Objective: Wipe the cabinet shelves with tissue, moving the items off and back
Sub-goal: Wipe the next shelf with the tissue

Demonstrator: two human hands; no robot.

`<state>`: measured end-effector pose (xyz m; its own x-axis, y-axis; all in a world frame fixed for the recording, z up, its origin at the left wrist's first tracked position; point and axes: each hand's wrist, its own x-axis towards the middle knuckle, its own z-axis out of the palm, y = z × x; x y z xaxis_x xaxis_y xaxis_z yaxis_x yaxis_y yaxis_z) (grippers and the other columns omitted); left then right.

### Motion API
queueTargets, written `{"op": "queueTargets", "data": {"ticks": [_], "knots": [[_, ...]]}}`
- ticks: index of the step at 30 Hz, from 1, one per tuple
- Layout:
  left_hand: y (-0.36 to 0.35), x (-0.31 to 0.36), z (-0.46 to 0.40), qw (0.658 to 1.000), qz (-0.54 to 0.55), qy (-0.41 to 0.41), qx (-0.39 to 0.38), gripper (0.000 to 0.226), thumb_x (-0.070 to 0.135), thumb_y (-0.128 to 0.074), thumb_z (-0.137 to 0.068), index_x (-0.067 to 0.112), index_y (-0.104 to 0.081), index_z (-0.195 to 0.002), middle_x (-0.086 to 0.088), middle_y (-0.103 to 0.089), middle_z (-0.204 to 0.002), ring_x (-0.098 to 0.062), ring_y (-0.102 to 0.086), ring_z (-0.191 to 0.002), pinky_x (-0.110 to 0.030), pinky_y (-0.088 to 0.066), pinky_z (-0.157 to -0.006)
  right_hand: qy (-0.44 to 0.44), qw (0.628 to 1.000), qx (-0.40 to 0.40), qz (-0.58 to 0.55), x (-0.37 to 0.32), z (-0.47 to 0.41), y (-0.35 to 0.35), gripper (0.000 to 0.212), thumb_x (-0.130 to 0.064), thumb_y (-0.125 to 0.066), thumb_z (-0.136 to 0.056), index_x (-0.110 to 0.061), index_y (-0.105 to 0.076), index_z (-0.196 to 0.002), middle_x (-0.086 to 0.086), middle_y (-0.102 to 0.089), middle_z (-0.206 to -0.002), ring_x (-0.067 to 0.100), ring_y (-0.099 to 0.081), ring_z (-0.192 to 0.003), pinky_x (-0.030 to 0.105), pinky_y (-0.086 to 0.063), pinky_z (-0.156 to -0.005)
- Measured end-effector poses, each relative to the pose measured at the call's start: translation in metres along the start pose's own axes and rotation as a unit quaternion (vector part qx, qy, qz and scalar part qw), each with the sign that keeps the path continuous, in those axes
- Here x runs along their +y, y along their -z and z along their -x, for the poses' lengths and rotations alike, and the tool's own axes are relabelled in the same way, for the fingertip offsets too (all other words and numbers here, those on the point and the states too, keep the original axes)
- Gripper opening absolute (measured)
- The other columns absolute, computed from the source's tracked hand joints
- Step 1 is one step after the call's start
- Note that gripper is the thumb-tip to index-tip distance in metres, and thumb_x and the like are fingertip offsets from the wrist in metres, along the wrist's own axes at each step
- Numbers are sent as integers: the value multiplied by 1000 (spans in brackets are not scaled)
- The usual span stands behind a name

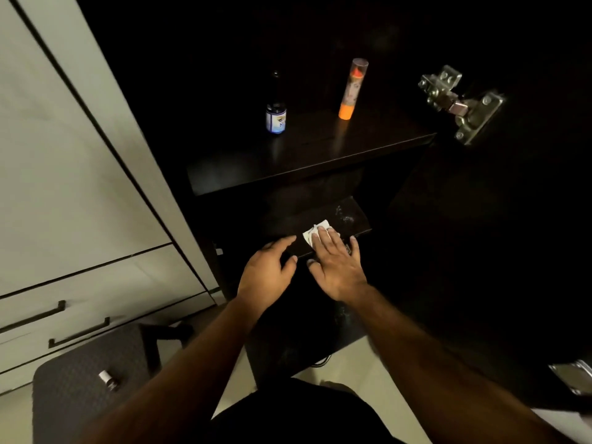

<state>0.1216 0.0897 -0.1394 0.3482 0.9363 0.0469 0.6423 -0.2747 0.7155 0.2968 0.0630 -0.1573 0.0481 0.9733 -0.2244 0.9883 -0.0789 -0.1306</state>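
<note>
A dark cabinet stands open in front of me. My right hand [336, 264] lies flat with straight fingers on a folded white tissue [312, 233], pressing it onto the lower shelf [349, 216], which shows pale dust at its right. My left hand [267, 274] hovers open beside it near the shelf's front edge, holding nothing. On the upper shelf [307, 158] stand a small dark bottle with a blue label [275, 118] and a tall tube with an orange base and clear cap [350, 89].
The cabinet door with metal hinges [458, 104] hangs open on the right. White drawers with dark handles [80, 331] are on the left. A grey stool [86, 379] at lower left carries a small silver-capped item [107, 379]. Pale floor lies below.
</note>
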Motion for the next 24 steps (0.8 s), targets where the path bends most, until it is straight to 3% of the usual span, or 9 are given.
{"op": "queueTargets", "data": {"ticks": [8, 11, 14, 16, 19, 24], "knots": [[6, -2, -10, 998, -50, -1, -23, 47, 29, -56, -95, 25, -48, -142, -2, -55, -138, -19, -50, -128, -32, -38, -109, -104, 992, -62, 32, 36, -37, 24, 70, -50, -13, -100, -10, 7, -154, 8, 17, -161, 21, 19, -147, 44, 12, -119], [6, -2, -17, 998, -64, 3, -25, 48, 29, -56, -95, 23, -47, -142, -2, -53, -141, -19, -48, -130, -30, -36, -108, -84, 995, -58, 24, 18, -48, 24, 73, -47, -18, -99, -4, 6, -153, 14, 17, -160, 25, 20, -147, 42, 14, -118], [6, 0, -27, 998, -57, 7, -27, 48, 27, -57, -95, 21, -48, -142, -2, -52, -142, -18, -47, -131, -27, -34, -108, -25, 997, -42, 53, 8, -22, 13, 86, -53, 3, -82, -3, 4, -153, 15, 15, -160, 25, 18, -148, 40, 16, -117], [6, 1, -31, 998, -52, 18, -30, 48, 27, -56, -96, 21, -47, -142, -1, -50, -144, -17, -45, -132, -26, -33, -107, -36, 996, -48, 70, 19, -9, 14, 93, -53, 10, -75, -3, 2, -153, 16, 11, -161, 26, 15, -148, 39, 14, -118], [5, 1, -34, 998, -50, 20, -40, 47, 28, -55, -97, 22, -47, -142, 0, -49, -144, -16, -43, -134, -25, -31, -108, -122, 987, -81, 59, 36, -26, 33, 76, -50, -10, -96, 1, 2, -152, 21, 10, -160, 30, 12, -148, 41, 8, -120], [0, 4, -35, 997, -58, -7, -39, 46, 23, -60, -93, 16, -53, -138, -4, -56, -138, -22, -48, -130, -36, -34, -112, -169, 980, -106, 14, 18, -69, 45, 80, -53, -17, -98, 3, 6, -151, 23, 12, -159, 33, 14, -148, 43, 8, -120]]}}
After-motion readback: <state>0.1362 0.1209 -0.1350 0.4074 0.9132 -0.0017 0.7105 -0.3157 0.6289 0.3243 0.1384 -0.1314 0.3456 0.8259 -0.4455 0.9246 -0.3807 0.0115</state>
